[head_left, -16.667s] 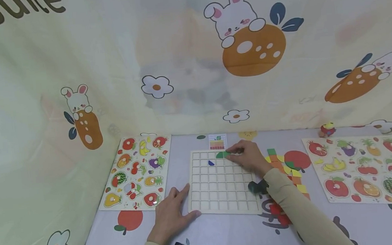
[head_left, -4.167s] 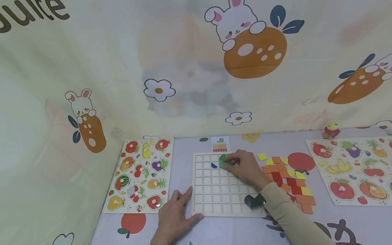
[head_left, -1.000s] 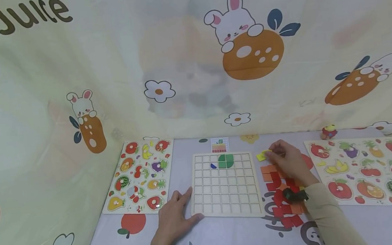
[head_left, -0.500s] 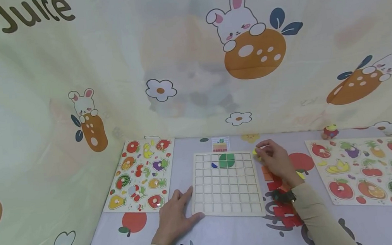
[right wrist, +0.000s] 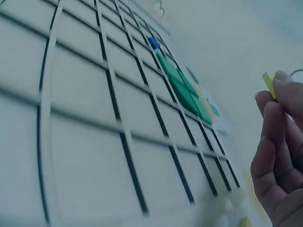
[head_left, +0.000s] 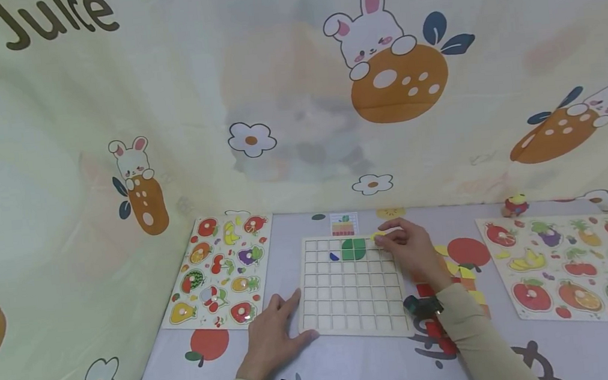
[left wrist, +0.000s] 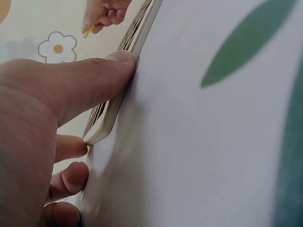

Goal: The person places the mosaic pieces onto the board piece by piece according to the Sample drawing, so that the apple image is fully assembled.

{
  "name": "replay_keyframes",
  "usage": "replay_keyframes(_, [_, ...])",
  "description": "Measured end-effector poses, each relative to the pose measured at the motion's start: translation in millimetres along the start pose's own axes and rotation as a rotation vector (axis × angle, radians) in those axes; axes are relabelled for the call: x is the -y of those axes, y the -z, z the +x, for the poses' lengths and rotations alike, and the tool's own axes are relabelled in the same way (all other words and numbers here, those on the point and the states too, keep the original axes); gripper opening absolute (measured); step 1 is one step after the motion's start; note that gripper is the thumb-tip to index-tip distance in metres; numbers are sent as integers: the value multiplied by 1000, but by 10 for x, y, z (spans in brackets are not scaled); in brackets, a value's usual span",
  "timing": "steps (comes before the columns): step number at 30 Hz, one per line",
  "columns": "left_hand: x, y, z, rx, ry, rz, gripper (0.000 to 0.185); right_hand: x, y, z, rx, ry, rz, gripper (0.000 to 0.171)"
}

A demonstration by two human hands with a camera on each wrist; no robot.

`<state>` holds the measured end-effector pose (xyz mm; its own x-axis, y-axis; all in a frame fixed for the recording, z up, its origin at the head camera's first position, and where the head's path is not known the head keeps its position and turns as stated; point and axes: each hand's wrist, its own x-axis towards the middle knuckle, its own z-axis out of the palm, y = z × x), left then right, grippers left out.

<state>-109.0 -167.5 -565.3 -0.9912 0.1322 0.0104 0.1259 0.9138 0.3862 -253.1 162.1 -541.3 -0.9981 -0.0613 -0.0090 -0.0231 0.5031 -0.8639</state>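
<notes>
Table [head_left: 363, 366] under a printed cloth, cartoon curtain [head_left: 274, 96] behind its far edge. Two fruit peg puzzles: one [head_left: 219, 273] near the left edge, one [head_left: 571, 266] near the right edge. Wooden grid board [head_left: 353, 306] at the table's middle; green pieces [head_left: 354, 249] fill cells in its top rows, a small blue piece [head_left: 334, 256] just left of them. Small pattern card [head_left: 344, 224] just beyond the board's far edge. Loose red, orange and yellow tiles [head_left: 460, 273] lie right of the board.

Left hand [head_left: 273, 337]: fingers straight, flat on the table, thumb pressed against the board's near-left corner, grasping nothing.

Right hand [head_left: 409, 250]: fingertips pinch a yellow tile [head_left: 378, 236], held over the board's top-right cells, just right of the green pieces.
</notes>
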Motion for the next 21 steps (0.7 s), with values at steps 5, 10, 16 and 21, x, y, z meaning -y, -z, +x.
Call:
replay_keyframes(5, [8,1,-2,-4,-1,-6,92,51,-123,7,-1,0,31,36])
replay_keyframes(10, [7,6,6,3,1,-21,92,114,-240,-1,57,1,88,29])
replay_keyframes(16, [3,12,0,1,5,-12,91,191,-378,-19,115,-50,83,32])
replay_keyframes(21, [0,17,-1,8,4,1,91,254,-507,-49,147,59,40,32])
